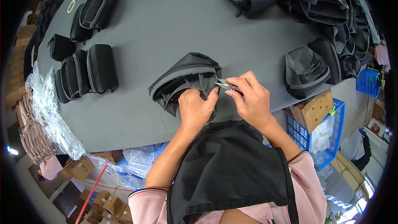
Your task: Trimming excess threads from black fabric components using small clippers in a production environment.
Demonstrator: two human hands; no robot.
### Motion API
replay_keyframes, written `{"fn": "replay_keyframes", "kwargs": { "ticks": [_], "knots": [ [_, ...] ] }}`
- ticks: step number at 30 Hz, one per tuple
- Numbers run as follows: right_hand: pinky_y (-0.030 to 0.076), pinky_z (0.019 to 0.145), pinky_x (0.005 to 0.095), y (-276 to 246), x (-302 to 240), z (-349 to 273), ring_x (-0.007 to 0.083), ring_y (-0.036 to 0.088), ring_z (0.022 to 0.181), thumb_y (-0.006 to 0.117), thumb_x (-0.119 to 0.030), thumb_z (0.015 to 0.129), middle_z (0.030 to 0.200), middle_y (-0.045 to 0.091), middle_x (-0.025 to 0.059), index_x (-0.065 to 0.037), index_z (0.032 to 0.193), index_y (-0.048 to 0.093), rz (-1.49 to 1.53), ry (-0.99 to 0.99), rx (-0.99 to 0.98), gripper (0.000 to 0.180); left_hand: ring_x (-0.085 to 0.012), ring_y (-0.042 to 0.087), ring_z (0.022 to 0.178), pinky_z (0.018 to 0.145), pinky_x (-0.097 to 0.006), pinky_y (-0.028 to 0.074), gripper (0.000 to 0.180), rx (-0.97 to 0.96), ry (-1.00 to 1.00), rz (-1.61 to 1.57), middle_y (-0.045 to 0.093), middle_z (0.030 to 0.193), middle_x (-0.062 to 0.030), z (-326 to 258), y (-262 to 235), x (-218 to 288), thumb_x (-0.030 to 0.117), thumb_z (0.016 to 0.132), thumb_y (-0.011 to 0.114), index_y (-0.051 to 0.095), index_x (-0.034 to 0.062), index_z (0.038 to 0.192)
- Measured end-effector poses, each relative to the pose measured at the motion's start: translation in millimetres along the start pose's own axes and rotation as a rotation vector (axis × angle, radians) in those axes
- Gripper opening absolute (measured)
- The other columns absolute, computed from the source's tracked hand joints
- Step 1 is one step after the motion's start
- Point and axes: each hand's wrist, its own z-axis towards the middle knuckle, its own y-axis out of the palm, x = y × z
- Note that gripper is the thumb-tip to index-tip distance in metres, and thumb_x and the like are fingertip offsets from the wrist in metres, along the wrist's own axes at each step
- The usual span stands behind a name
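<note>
Item 1: grey fabric bag (186,79), unfinished, soft, crumpled; dark grey body w/ lighter grey band along its curved rim. Lies centre of the dark grey table (166,20), near the front edge, just ahead of us.

Item 2: our left hand (195,108), closed on the bag's near fabric, fingers pinching a fold at its right side.

Item 3: our right hand (251,97), wrapped narrow round small thread snips (224,84); metal blades point left, tips at the bag's right edge, just beside the left fingertips.

Item 4: finished black bags (89,72), zipped, in a group on the table's left; further pair (93,12) behind them, far left.

Item 5: pile of grey unfinished bags (323,12), far right corner; one more (304,70) sits apart at the right edge, near our right hand.

Item 6: tape roll (71,6), far left edge.

Edges/room: broad bare strip of table runs from centre to the far side, btwn the left group and right pile. Front edge runs close under our wrists. Blue crate (309,135) w/ cardboard below the right edge; clear plastic sheeting (49,116) hangs off the left corner; cardboard boxes (105,203) on the floor, lower left.
</note>
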Motion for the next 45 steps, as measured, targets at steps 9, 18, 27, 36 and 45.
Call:
{"fn": "replay_keyframes", "kwargs": {
  "ticks": [9, 18, 27, 36, 45],
  "knots": [
    [0.043, 0.052, 0.0311, 0.5, -3.6, 1.9, 0.0217, 0.055, 0.06, 0.07, -0.007, 0.07, 0.075, 0.054, 0.0048, -0.005, 0.092, 0.062, -0.243, -0.186, 0.045, 0.023, -0.0387, 0.053, 0.052, 0.054, -0.045, 0.043, 0.045, 0.006, 0.028, 0.023, 0.053, 0.054, -0.0234, -1.3, 1.7, 1.0, 0.03, 0.068, 0.072, 0.052, -0.008, 0.053],
    [0.045, 0.055, 0.0294, 3.9, -7.8, 0.7, 0.0177, 0.056, 0.06, 0.068, -0.007, 0.074, 0.08, 0.055, 0.004, -0.005, 0.09, 0.061, 0.205, 0.185, 0.085, 0.018, -0.0323, 0.052, 0.048, 0.05, -0.04, 0.041, 0.045, -0.073, 0.011, -0.07, 0.053, 0.053, -0.019, 5.3, -11.0, -2.4, 0.033, 0.076, 0.069, 0.056, -0.0068, 0.059],
    [0.044, 0.057, 0.0281, -15.1, -13.6, -9.7, 0.0163, 0.055, 0.059, 0.069, -0.005, 0.07, 0.079, 0.053, 0.004, -0.004, 0.086, 0.061, 0.264, 0.146, -0.074, 0.018, -0.0209, 0.05, 0.054, 0.055, -0.036, 0.04, 0.045, -0.237, -0.197, -0.278, 0.053, 0.057, -0.016, 27.4, -23.7, -7.7, 0.035, 0.081, 0.061, 0.057, -0.0082, 0.069],
    [0.043, 0.052, 0.0307, -20.3, -14.7, -0.9, 0.0223, 0.057, 0.06, 0.07, -0.005, 0.067, 0.076, 0.053, 0.0068, -0.004, 0.087, 0.061, -0.076, -0.13, -0.169, 0.022, -0.0251, 0.059, 0.061, 0.061, -0.036, 0.045, 0.043, -0.37, -0.193, -0.164, 0.06, 0.064, -0.0172, 33.8, -18.5, 5.9, 0.035, 0.078, 0.061, 0.062, -0.0081, 0.076],
    [0.043, 0.052, 0.0318, -25.8, -16.6, 0.2, 0.0228, 0.054, 0.058, 0.07, -0.005, 0.067, 0.075, 0.054, 0.0063, -0.004, 0.086, 0.061, -0.046, -0.09, -0.162, 0.02, -0.0252, 0.059, 0.061, 0.06, -0.036, 0.045, 0.042, -0.362, -0.178, -0.162, 0.061, 0.065, -0.0166, 34.1, -19.4, 10.0, 0.034, 0.078, 0.062, 0.063, -0.008, 0.079]
  ]
}}
